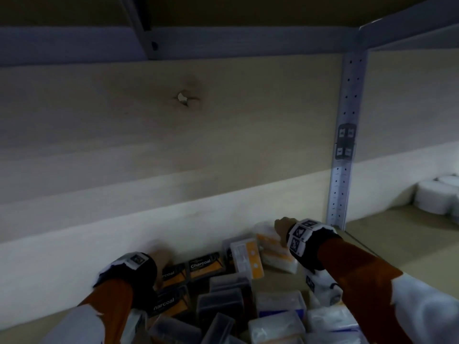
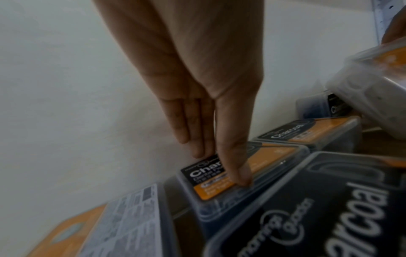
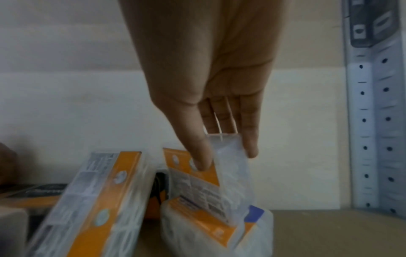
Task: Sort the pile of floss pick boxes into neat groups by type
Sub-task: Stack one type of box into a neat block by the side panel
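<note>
left hand (image 2: 211,97): fingers straight, tips pressing a charcoal box (image 2: 237,175) against the back wall (image 1: 173,150); I read that as squaring up the dark row.
right hand (image 3: 211,90): thumb and fingers pinching a clear box (image 3: 230,167), upright, over the orange-label boxes (image 3: 92,200) far right; likely adding it to that group.
pile (image 1: 248,311): unsorted, near side of shelf (image 1: 409,234).

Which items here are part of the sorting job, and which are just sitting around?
Part of the job:
- Charcoal boxes, left hand touching one
- clear orange-label box, pinched by right hand
- blue-label boxes in the pile

Just lying about:
- white packs in the next bay
- metal upright with tags
- back panel
</note>
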`<action>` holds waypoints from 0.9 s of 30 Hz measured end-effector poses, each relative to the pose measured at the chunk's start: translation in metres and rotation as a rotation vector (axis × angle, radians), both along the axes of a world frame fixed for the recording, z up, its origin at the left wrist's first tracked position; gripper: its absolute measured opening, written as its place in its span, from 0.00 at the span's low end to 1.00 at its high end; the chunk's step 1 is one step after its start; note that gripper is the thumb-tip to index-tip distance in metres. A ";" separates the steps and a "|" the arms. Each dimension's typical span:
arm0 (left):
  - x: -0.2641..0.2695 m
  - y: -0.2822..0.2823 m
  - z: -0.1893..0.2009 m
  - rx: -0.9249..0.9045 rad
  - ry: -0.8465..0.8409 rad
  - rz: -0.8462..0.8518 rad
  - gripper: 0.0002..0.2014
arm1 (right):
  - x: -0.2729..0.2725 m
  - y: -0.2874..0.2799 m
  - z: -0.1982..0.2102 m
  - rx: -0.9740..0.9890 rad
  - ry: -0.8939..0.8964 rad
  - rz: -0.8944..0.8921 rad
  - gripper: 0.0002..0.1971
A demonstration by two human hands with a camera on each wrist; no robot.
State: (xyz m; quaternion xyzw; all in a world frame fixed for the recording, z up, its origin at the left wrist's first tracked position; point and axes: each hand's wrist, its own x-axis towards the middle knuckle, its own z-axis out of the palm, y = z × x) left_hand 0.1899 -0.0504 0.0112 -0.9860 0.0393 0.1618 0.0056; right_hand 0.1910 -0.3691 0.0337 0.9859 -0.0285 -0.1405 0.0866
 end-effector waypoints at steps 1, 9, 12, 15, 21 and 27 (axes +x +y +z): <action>-0.002 0.000 0.001 -0.027 -0.021 -0.007 0.31 | 0.001 -0.003 0.001 0.029 -0.014 -0.014 0.24; -0.010 -0.009 0.008 0.212 0.026 -0.188 0.22 | -0.002 -0.019 -0.003 0.098 -0.021 0.062 0.28; -0.006 -0.009 0.003 0.258 0.032 -0.161 0.21 | 0.005 -0.022 -0.009 0.111 0.001 0.053 0.18; -0.002 -0.012 0.002 0.205 0.052 -0.027 0.26 | 0.004 -0.027 -0.014 0.115 -0.004 0.075 0.23; -0.007 -0.010 0.003 0.095 0.047 0.027 0.27 | 0.008 -0.037 -0.004 0.211 0.166 0.008 0.45; -0.001 -0.008 -0.011 -0.050 -0.013 0.174 0.33 | 0.017 -0.032 -0.014 0.035 0.101 0.048 0.42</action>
